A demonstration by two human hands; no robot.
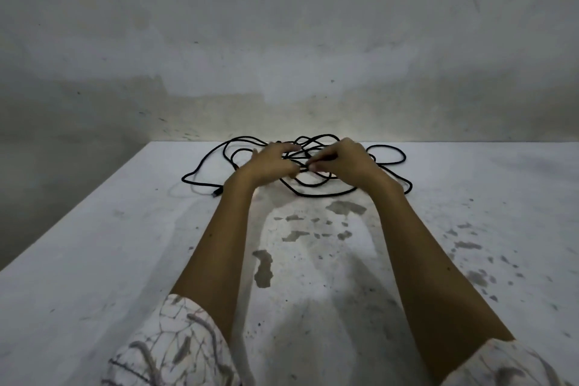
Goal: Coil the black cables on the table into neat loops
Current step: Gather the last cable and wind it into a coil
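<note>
I see a stained white tabletop (313, 260) against a grey wall (282, 25), with tangled black cables (388, 160) sprawled at its far edge. My left hand (269, 161) curls over the tangle's middle, seemingly gripping a strand; my right hand (341, 160) pinches a strand beside it. One plug (216, 193) lies left of my left wrist.

The cables (388, 163) are plain black, tangled against a pale grey-white worktop (94, 244). Dark grey blotches and specks mottle the worktop toward 6 and 4 o'clock of the tangle. The sleeves (175, 345) at 7 and 5 o'clock are off-white with thin grey crackle lines and darker grey streaks. The wall (282, 25) at 12 o'clock is patchy grey, yellowing lower down.
</note>
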